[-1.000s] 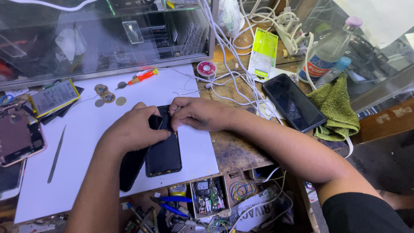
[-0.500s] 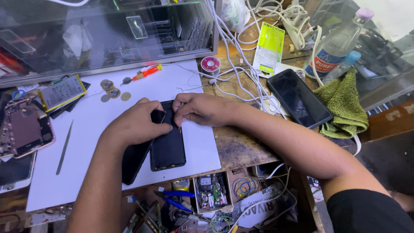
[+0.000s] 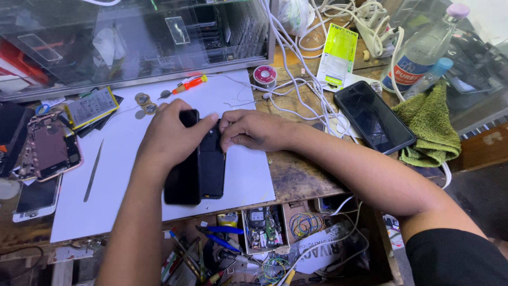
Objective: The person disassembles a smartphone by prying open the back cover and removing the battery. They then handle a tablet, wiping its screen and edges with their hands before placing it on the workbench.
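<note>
Both hands are down on the white mat [image 3: 106,196], working two black phones side by side. Left hand [image 3: 172,135] is clamped over the top of the left phone [image 3: 181,182]. Right hand [image 3: 254,130] pinches the top edge of the right phone [image 3: 212,169], fingers together. A third phone [image 3: 373,116] lies well apart, beside the green cloth [image 3: 431,124].
</note>
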